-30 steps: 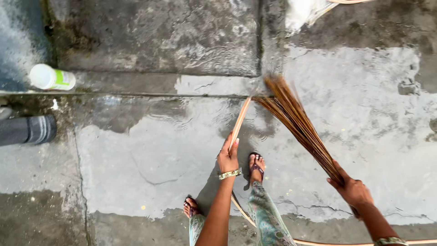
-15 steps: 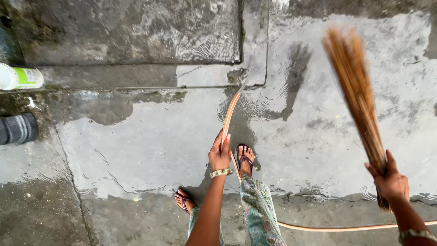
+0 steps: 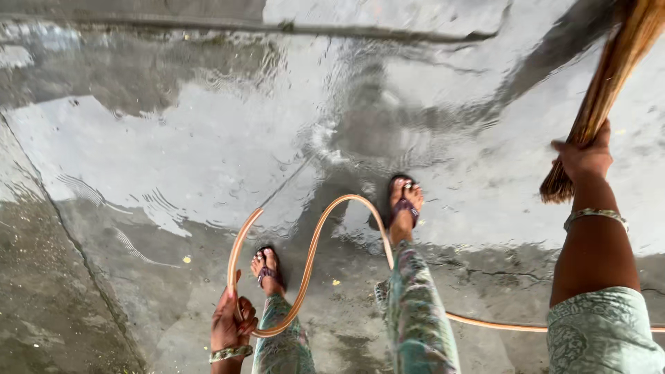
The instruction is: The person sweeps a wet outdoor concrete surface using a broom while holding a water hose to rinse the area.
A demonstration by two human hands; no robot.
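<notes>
My left hand [image 3: 229,325] is low at the bottom of the view, fingers closed around an orange water hose [image 3: 315,235]. The hose curves up from the hand, loops over between my feet and runs off to the right along the ground. My right hand [image 3: 583,157] is raised at the right, gripping the bound end of a brown stick broom [image 3: 611,76], whose bristles point up and out of the top right corner. My two feet in sandals stand on the wet concrete floor [image 3: 173,159].
Water spreads in ripples across the concrete. A crack line runs down the left side, and a raised concrete edge [image 3: 291,28] crosses the top. Small yellow specks lie on the wet ground near my feet.
My left hand has dropped low and back with the hose, which now loops between my feet. The broom has swung up to the right. The bottle and dark object at left are out of view.
</notes>
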